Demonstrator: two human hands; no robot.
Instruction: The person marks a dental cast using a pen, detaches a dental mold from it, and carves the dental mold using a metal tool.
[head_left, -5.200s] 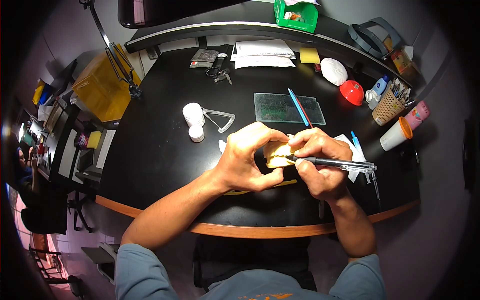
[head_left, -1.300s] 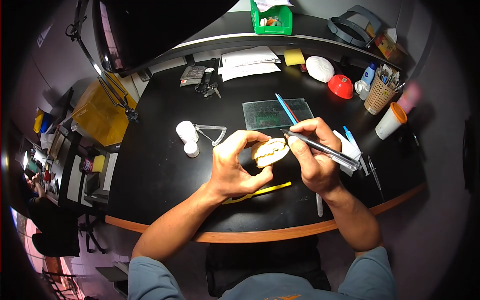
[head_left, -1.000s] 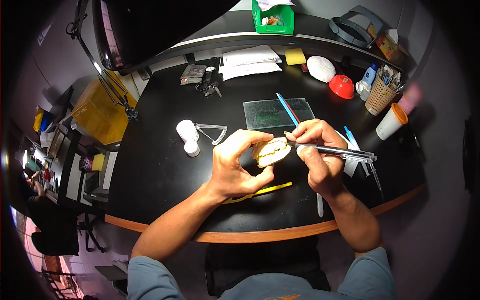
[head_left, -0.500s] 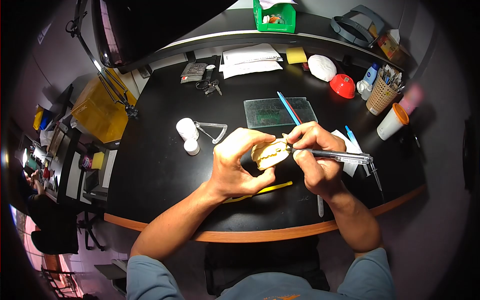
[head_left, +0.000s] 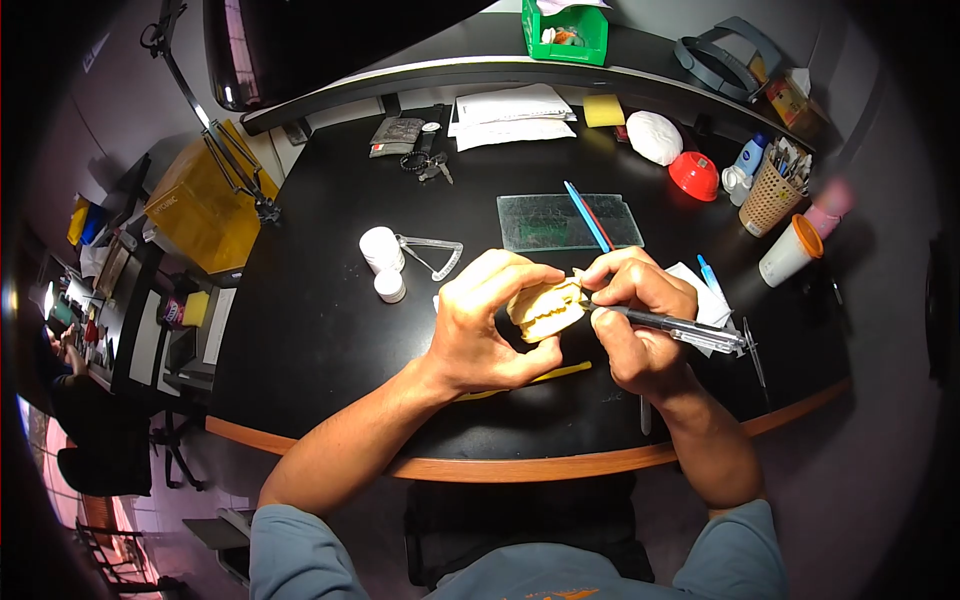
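Note:
My left hand [head_left: 490, 320] grips a cream-coloured dental cast [head_left: 545, 312] between thumb and fingers, its row of teeth facing me. Closed around a black and clear mechanical pencil or pen [head_left: 680, 327] is my right hand [head_left: 640, 315]. The writing tip is at the right side of the cast; whether it touches cannot be made out. Some of my right fingertips rest by the cast's upper right edge. Under my hands, a yellow tool [head_left: 565, 372] lies on the black table [head_left: 330, 370], partly covered by the left hand.
A glass slab [head_left: 530, 225] with blue and red pencils [head_left: 588, 213] lies beyond my hands. White bottles [head_left: 380, 250] and a clear gauge [head_left: 440, 260] stand to the left. At right are a red bowl [head_left: 693, 176], a tool basket [head_left: 772, 195] and an orange-rimmed cup [head_left: 790, 252].
The view has shifted slightly, so the table things appear a little to the right. Both hands keep their holds, and the cast looks slightly turned.

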